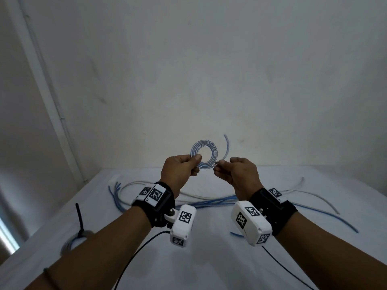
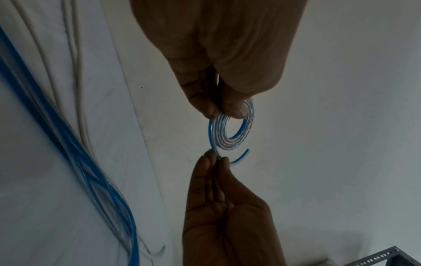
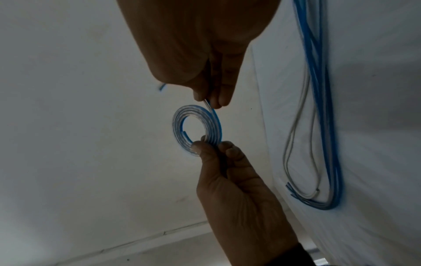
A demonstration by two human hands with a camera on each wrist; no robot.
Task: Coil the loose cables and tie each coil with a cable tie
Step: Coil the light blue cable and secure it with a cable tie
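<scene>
A thin blue-and-clear cable is wound into a small flat coil point(image 1: 215, 152), held up above the table in front of the wall. My left hand point(image 1: 195, 159) pinches the coil's lower left edge between thumb and forefinger. My right hand point(image 1: 219, 163) pinches the cable's tail just right of the coil, and the free end point(image 1: 226, 143) curves upward. In the left wrist view the left hand point(image 2: 224, 112) holds the coil point(image 2: 215, 133) from above, and the right hand point(image 2: 217, 158) holds the tail below. In the right wrist view the right hand point(image 3: 210, 103) grips the tail above the coil point(image 3: 180, 126).
Loose blue and white cables point(image 1: 209, 200) sprawl across the white table point(image 1: 209, 258) below my hands. A tied coil with an upright black cable tie point(image 1: 80, 222) lies at the left edge. A short blue piece point(image 1: 236, 234) lies near my right wrist.
</scene>
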